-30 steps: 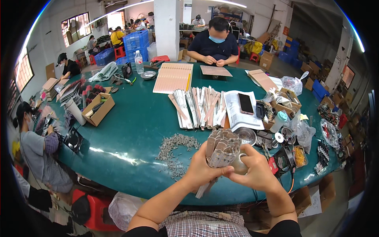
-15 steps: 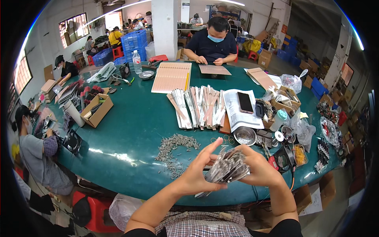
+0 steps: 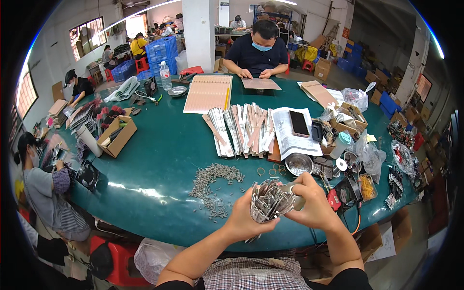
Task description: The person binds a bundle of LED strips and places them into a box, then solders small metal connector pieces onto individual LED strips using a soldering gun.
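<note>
Above the near edge of the green table, my left hand (image 3: pixel 241 220) is wrapped round a thick bundle of thin grey metal strips (image 3: pixel 271 200), their ends turned up. My right hand (image 3: pixel 314 200) is at the bundle's right side, its thumb and fingers closed on a pale, rounded piece (image 3: pixel 298 199) too unclear to name. Just beyond the bundle lie several thin tan rings (image 3: pixel 278 169) like rubber bands. To the left, small grey metal parts (image 3: pixel 212 186) are spread in a loose heap.
Long flat strips (image 3: pixel 241 130) lie in a row mid-table, beside a phone (image 3: pixel 299 123) on a printed sheet. A metal bowl (image 3: pixel 298 164), a tape roll (image 3: pixel 341 165) and a small fan (image 3: pixel 347 195) are at the right. Co-workers sit opposite and at the left.
The bundle has tipped so its strip ends face up, and it sits deeper in my left hand. My right hand has shifted from cupping it to pinching at its right side.
</note>
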